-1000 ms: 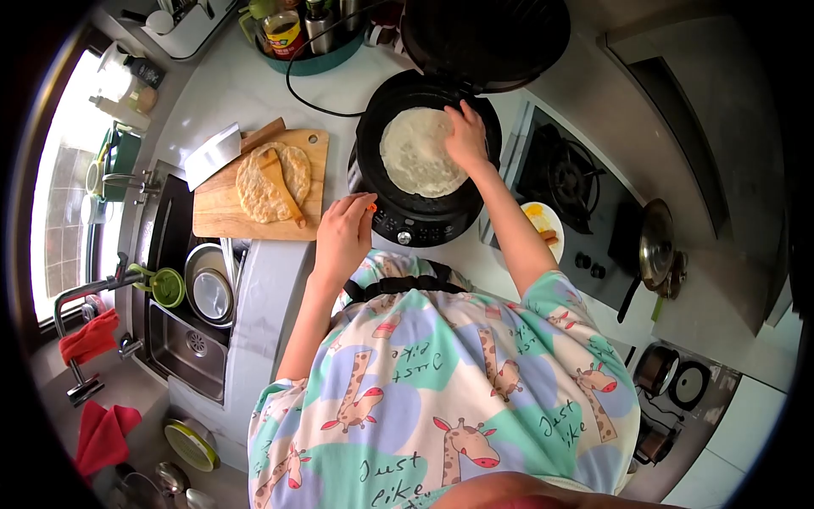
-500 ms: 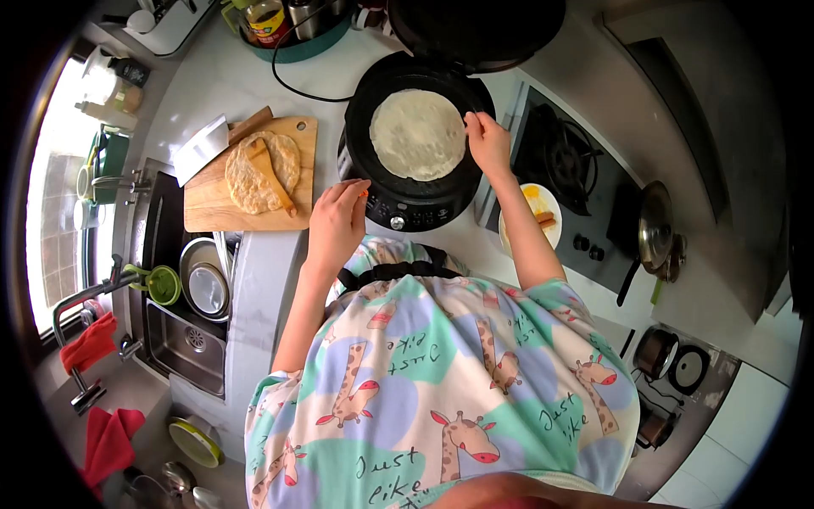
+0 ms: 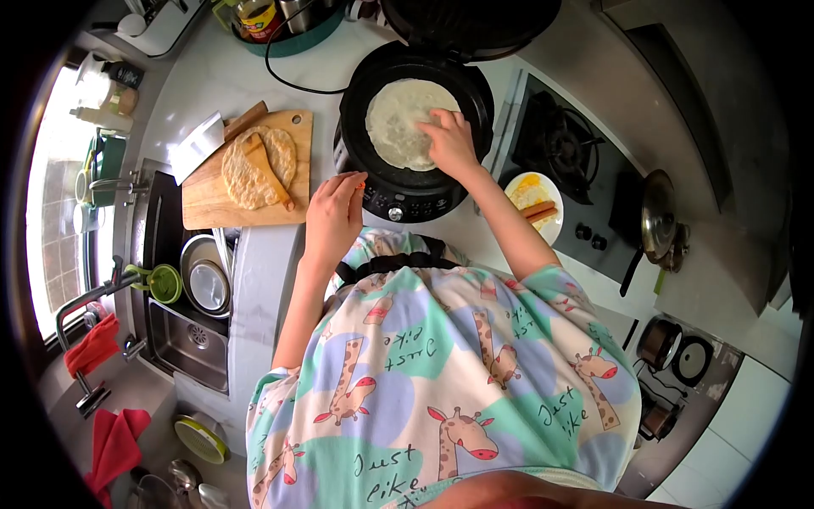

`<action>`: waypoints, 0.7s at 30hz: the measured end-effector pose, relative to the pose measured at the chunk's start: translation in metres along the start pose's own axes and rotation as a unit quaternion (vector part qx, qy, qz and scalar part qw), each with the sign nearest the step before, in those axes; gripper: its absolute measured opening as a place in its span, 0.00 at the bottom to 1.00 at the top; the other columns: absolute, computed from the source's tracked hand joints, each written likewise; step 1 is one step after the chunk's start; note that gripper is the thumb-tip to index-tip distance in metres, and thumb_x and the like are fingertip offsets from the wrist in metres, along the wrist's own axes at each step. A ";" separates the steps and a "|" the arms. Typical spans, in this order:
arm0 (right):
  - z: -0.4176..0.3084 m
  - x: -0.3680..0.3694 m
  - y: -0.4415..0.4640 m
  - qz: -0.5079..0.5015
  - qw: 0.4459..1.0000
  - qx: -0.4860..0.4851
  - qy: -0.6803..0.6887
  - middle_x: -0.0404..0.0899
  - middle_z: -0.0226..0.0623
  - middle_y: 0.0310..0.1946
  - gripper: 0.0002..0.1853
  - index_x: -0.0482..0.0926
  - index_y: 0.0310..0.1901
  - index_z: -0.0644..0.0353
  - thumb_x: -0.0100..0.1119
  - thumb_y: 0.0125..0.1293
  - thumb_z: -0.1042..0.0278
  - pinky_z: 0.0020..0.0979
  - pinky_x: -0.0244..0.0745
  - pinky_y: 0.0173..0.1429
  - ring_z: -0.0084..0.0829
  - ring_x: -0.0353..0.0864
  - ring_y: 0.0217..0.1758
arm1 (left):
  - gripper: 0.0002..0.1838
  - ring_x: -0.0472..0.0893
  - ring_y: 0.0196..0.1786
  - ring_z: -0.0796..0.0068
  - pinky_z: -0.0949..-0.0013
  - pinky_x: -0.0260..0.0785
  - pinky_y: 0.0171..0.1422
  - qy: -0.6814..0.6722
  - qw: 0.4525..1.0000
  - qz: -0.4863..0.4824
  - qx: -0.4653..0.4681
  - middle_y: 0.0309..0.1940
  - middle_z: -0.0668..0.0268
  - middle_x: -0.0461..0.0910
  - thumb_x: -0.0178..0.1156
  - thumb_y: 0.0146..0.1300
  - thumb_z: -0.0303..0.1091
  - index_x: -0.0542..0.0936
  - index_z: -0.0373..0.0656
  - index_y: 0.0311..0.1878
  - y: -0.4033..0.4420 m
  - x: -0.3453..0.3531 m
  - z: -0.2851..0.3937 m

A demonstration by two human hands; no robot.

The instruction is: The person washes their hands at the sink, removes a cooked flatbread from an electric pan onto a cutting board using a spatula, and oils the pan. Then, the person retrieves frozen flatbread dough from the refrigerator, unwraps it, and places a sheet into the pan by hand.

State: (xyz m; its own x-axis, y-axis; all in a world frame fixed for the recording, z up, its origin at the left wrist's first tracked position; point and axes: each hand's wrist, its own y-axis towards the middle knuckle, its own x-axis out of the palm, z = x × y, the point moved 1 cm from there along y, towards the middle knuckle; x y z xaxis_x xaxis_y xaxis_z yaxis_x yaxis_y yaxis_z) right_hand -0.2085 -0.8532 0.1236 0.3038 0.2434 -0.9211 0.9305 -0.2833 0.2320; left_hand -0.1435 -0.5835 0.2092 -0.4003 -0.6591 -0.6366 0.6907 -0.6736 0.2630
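Observation:
A pale round flatbread (image 3: 398, 119) lies in the black electric griddle (image 3: 356, 127), whose lid (image 3: 471, 21) stands raised behind it. My right hand (image 3: 454, 148) is over the flatbread's right side with fingers apart, the fingertips at its surface; whether they press on it I cannot tell. My left hand (image 3: 333, 219) is beside the griddle's front left, fingers closed together. A tiny orange-red spot shows at its fingertips, too small to name. Left of the griddle, a browned flatbread (image 3: 237, 178) lies on a wooden cutting board (image 3: 288, 216) with a wooden spatula (image 3: 267, 174) across it.
A cleaver (image 3: 197, 148) and a rolling pin (image 3: 246, 121) lie at the board's far left. Right of the griddle stand a plate (image 3: 551, 229) with sausages and egg-yellow smears, and a gas hob (image 3: 543, 195). The sink (image 3: 191, 339) holds bowls. A power cord (image 3: 297, 85) crosses the counter.
My right hand has moved left from the griddle's right rim to over the flatbread, its fingers spreading from a pinch. The left hand has barely moved. The view has shifted slightly.

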 end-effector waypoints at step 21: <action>-0.005 0.007 0.011 -0.030 0.999 0.022 -0.002 0.63 0.49 0.73 0.28 0.84 0.58 0.43 0.53 0.57 0.81 0.48 0.56 0.77 0.51 0.58 0.76 | 0.11 0.82 0.48 0.53 0.58 0.75 0.55 0.001 1.000 -0.005 -0.008 0.47 0.57 0.84 0.59 0.65 0.23 0.83 0.38 0.49 -0.002 0.000 -0.001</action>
State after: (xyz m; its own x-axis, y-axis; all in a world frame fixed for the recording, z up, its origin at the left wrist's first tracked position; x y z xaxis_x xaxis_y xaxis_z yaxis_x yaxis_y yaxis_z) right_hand -0.1948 -0.8498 0.1213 0.2460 0.2570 -0.9346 0.9373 -0.3086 0.1619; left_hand -0.1444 -0.5819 0.2079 -0.4053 -0.6519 -0.6409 0.6960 -0.6746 0.2461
